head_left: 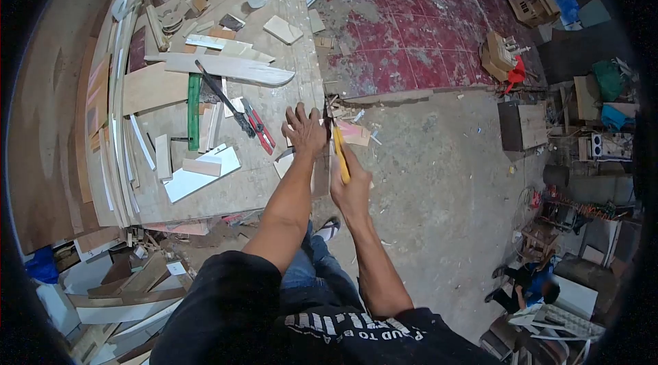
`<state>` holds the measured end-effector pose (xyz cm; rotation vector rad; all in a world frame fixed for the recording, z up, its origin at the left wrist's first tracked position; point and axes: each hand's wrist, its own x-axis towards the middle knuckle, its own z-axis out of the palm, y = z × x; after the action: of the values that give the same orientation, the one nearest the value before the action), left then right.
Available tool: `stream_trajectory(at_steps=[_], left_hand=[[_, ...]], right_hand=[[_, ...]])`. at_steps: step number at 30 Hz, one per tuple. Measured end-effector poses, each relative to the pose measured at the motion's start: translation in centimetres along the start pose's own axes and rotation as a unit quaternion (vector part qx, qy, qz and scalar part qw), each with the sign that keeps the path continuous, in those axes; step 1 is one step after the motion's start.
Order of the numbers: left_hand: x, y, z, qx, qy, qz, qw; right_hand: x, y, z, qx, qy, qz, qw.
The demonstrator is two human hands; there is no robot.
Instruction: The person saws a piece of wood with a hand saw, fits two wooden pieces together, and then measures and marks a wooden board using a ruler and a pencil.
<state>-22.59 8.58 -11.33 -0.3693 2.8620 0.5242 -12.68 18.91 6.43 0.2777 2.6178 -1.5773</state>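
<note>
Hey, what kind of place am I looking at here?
Most likely a woodworking shop: a workbench strewn with wood offcuts, red-handled pliers lying on it, and a yellow cutter in the right hand at its edge.

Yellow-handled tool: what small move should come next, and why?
Probably draw the yellow-handled tool toward the body along the wood strip: the right hand grips it against the strip at the bench edge, and the left hand holds the strip down.
</note>
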Motion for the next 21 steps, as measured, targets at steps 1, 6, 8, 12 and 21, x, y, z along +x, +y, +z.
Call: stream_trajectory(at_steps=[1, 6, 8, 12, 21], left_hand=[[-0.2, 0.3, -0.1, 0.001, 0.001, 0.002, 1.0], [0.0, 0.6, -0.7, -0.017, -0.021, -0.017, 0.999], [-0.2, 0.5, -0.5, -0.022, 0.002, -0.008, 1.0], [0.2, 0.3, -0.3, 0.0, -0.008, -0.001, 1.0], [0.0, 0.1, 0.3, 0.012, 0.013, 0.015, 1.0]], right_hand=[[0.2, -0.2, -0.1, 0.001, 0.002, 0.0, 1.0], [-3.0, 0.2, -1.2, 0.003, 0.036, -0.052, 0.998], [-3.1, 0.8, -1.3, 0.006, 0.058, -0.076, 0.995], [-0.8, 0.5, -0.8, -0.008, 0.005, -0.003, 1.0], [1.1, 1.7, 0.4, -0.025, 0.002, -0.038, 0.999]])
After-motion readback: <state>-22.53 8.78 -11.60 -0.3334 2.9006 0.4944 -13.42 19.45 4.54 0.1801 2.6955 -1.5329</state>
